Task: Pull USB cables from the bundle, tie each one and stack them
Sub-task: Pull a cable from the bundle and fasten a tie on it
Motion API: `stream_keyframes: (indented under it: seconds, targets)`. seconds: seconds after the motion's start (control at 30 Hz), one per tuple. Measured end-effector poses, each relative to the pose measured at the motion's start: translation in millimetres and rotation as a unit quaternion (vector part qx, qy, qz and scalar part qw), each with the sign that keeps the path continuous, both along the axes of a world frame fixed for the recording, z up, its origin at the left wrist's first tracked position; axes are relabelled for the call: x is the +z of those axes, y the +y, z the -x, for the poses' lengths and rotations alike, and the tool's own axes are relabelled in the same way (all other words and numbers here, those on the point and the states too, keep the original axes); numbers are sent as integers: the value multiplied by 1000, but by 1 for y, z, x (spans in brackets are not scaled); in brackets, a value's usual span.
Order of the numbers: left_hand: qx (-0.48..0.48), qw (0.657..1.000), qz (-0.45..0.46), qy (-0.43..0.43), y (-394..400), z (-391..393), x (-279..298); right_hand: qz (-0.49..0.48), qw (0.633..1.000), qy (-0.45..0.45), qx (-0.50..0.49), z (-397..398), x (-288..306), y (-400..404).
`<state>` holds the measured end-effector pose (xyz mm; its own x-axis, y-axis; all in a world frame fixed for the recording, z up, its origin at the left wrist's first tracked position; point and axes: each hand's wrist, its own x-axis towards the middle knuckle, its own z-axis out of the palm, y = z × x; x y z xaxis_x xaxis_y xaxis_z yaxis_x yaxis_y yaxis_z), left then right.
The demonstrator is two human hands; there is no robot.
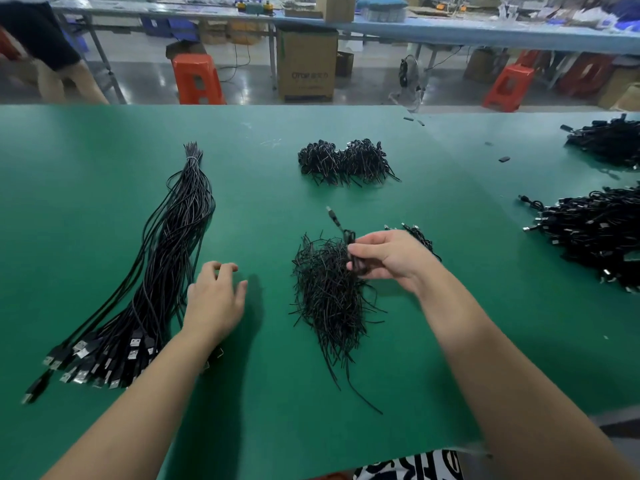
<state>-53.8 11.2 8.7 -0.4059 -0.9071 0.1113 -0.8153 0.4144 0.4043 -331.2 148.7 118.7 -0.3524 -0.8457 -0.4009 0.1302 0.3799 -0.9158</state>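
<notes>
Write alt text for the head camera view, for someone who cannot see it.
A person's right hand pinches a coiled black USB cable above a pile of black twist ties on a green table. The left hand hovers open beside a long bundle of loose cables. Stacks of tied cables lie farther back.

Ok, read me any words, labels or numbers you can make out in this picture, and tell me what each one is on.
"OTOP", roughly, followed by blurred characters I cannot read: printed on the cardboard box standing on the floor beyond the green table.
Black and white lettering on the cloth at the bottom edge: cut off, not readable.
Nothing else carries readable text.
</notes>
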Motion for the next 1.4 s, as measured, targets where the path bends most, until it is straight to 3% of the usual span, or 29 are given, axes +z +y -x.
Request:
stream_keyframes:
  seconds: [0.17, 0.43, 0.53, 0.7, 0.9, 1.4]
  targets:
    - [-3, 992, 46, -119, -5, -13, -31, -63, 981, 156, -97, 49, -13, -8]
    - [5, 991, 79, -113, -6, -12, -35, -206, 929, 299, -74, 94, -53, -31]
    - [5, 990, 87, -110, -6, -12, -36, -254, 913, 311, -67, 97, -61, -38]
    - [8, 990, 91, -107, -6, -11, -36, -315, 858, 402, -50, 97, -73, -48]
    - [12, 990, 93, -103, -6, -12, -37, -313, 802, 505, -61, 98, -90, -47]
    - [15, 993, 81, -87, -6, -13, -35, -293, 778, 551, -72, 114, -94, -39]
